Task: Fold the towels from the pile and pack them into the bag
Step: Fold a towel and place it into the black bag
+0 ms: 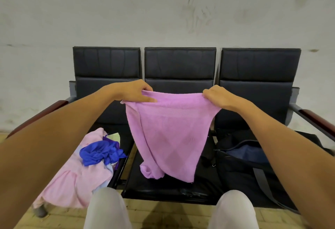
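A lilac towel [168, 134] hangs in the air over the middle seat, its lower end touching the seat cushion. My left hand [134, 91] pinches its upper left corner and my right hand [217, 97] grips its upper right corner. The pile [81, 170] lies on the left seat: a pale pink towel with a crumpled blue cloth [100, 153] on top. A dark bag [243, 158] sits open on the right seat, showing a navy lining.
A black three-seat bench [179, 63] stands against a pale wall, with wooden armrests [319, 121] at both ends. My knees [107, 208] in light trousers are close to the front edge of the seats. The floor is yellowish tile.
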`<state>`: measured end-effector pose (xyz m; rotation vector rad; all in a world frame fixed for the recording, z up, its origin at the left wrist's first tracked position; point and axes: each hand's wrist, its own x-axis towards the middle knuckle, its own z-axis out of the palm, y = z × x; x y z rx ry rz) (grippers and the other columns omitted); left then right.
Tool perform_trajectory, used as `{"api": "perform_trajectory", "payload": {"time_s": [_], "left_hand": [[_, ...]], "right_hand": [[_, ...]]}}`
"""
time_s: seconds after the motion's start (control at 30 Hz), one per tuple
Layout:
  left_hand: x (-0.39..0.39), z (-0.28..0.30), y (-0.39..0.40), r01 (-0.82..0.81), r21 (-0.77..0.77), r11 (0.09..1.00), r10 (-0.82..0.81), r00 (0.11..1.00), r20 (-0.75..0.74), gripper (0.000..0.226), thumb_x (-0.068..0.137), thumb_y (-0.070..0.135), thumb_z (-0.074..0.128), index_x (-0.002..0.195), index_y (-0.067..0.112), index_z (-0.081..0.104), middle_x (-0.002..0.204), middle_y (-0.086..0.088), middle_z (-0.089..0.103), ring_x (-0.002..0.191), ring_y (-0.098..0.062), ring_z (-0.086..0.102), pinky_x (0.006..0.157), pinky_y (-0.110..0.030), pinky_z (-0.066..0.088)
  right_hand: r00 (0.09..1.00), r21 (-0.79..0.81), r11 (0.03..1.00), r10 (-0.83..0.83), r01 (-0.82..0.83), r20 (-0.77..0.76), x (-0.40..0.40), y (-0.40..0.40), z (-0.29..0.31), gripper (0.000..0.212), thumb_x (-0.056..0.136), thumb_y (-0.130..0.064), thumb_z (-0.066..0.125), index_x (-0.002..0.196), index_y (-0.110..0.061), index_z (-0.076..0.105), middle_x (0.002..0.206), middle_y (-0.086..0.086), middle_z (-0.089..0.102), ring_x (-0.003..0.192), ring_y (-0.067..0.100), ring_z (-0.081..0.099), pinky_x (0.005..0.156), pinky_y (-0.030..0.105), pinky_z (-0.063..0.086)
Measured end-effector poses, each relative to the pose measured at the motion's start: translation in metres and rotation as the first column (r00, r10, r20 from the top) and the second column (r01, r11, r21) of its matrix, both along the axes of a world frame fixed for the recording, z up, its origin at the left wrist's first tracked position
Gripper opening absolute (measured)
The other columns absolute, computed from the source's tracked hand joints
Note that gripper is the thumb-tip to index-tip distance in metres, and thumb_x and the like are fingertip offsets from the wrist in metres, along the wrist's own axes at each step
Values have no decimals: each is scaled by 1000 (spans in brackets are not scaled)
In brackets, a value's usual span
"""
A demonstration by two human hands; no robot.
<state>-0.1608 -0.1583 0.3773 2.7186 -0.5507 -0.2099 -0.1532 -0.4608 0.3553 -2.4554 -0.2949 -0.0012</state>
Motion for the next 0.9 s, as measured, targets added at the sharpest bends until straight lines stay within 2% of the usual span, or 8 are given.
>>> {"api": "perform_trajectory", "payload": {"time_s": [0.13,0.23,0.33,0.43,0.57,0.7,0.8,0.9], "left_hand": [[-19,7,1,-51,-22,998,49,996,-77,51,67,59,68,100,20,71,95,7,71,85,-14,68,74,-25,55],[-28,14,7,-66,56,996,69,995,-66,36,68,46,82,90,20,72,85,2,74,76,-18,71,67,-28,57],[-28,17,10,-121,209,970,100,989,108,21,75,28,79,88,16,67,83,-4,70,73,-23,67,66,-35,56],[-31,22,11,-180,256,950,118,963,241,7,81,13,69,84,9,64,78,-6,63,69,-25,59,65,-36,51],[-31,25,15,-235,152,960,171,923,345,10,85,-3,56,84,-1,66,84,-19,65,77,-34,60,72,-43,53],[-32,21,21,-276,-8,961,261,901,346,17,79,-15,49,79,-2,58,79,-22,58,70,-31,54,62,-42,50],[-35,24,21,-226,-125,966,253,925,285,19,88,-8,48,91,10,55,95,-19,60,77,-33,58,67,-51,55],[-40,30,18,-159,-137,978,183,965,185,12,91,34,63,95,23,65,99,-3,66,90,-26,66,79,-43,58]], "right_hand": [[994,105,991,88,-81,-62,-20,-2,8,49,91,-50,61,63,-11,53,61,0,57,54,12,53,55,22,41],[994,-22,993,113,-113,13,-35,-1,13,39,76,-36,83,64,-13,53,61,0,58,54,15,54,49,19,40],[987,-65,996,77,-68,142,-41,6,19,36,80,-12,69,57,-10,42,56,4,44,53,17,38,47,19,30],[973,-144,989,74,-43,216,-45,10,26,35,85,-4,58,54,-10,42,55,2,43,52,15,36,49,22,30],[957,-211,977,60,1,282,-40,5,30,34,85,4,52,55,-10,46,57,5,48,55,20,42,53,30,36],[941,-238,971,84,-3,328,-42,1,33,38,87,11,45,59,-14,48,62,4,51,58,20,48,54,27,39],[941,-176,984,73,-15,331,-37,-6,30,35,89,12,41,65,-12,49,68,4,53,64,21,50,57,27,40],[943,-148,989,74,-26,324,-32,-12,28,27,90,8,41,73,-9,53,74,5,56,72,25,55,68,38,47]]}}
